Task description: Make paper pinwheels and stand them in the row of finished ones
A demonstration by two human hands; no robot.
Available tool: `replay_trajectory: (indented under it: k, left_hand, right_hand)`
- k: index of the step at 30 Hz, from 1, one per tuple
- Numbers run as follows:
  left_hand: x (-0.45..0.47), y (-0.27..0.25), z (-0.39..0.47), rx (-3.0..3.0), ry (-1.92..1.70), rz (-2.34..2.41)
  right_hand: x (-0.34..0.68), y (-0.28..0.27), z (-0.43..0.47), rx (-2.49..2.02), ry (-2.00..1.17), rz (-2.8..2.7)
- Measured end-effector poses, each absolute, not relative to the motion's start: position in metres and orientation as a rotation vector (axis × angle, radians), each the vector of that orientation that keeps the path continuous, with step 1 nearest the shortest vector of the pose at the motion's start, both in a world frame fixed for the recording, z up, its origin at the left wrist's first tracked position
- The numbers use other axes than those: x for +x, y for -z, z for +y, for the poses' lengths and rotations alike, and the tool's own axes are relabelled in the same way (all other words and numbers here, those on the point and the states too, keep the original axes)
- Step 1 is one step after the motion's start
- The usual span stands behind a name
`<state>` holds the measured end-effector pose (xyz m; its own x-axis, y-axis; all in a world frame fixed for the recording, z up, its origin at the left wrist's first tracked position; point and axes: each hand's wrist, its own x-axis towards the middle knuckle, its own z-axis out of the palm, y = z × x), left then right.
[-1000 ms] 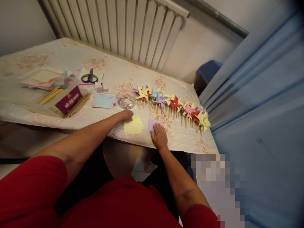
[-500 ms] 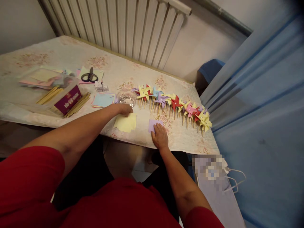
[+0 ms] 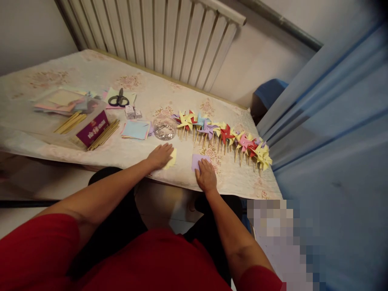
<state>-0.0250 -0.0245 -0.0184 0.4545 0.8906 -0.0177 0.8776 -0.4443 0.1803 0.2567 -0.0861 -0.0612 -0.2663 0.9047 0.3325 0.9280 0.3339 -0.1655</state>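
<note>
My left hand (image 3: 160, 156) lies flat over the yellow paper squares (image 3: 173, 160), its fingers stretched out and covering most of them. To the right, my right hand (image 3: 206, 173) rests open on a purple paper square (image 3: 197, 160), whose far left part shows past the fingers. Just beyond my left hand stands a clear round dish (image 3: 164, 129) with small shiny pieces in it. A stack of light blue paper squares (image 3: 135, 129) sits left of the dish. Finished paper pinwheels (image 3: 226, 133) on sticks lie in a row beyond my right hand.
On the left are a plastic box with a purple label (image 3: 94, 128), bundles of sticks (image 3: 104, 134), scissors (image 3: 119, 98), small white boxes (image 3: 133, 112) and bagged coloured paper (image 3: 60, 101). A radiator (image 3: 145, 36) lines the wall; a blue curtain (image 3: 333, 121) hangs at right.
My left hand has moved back from beside the dish, down onto the yellow paper, and its fingers have flattened out. My right hand stays on the purple square. The view has shifted slightly.
</note>
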Motion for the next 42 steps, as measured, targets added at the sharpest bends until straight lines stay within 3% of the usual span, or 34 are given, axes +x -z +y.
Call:
replay_trajectory:
  k: [7,42]
  left_hand:
    - [-0.027,0.046,-0.032,2.554,-0.167,1.625]
    - [-0.016,0.040,-0.046,2.530,-0.113,1.677]
  right_hand:
    - [0.257,0.062,-0.086,-1.626,0.098,-2.249]
    - [0.256,0.065,-0.085,-1.616,0.125,-2.233]
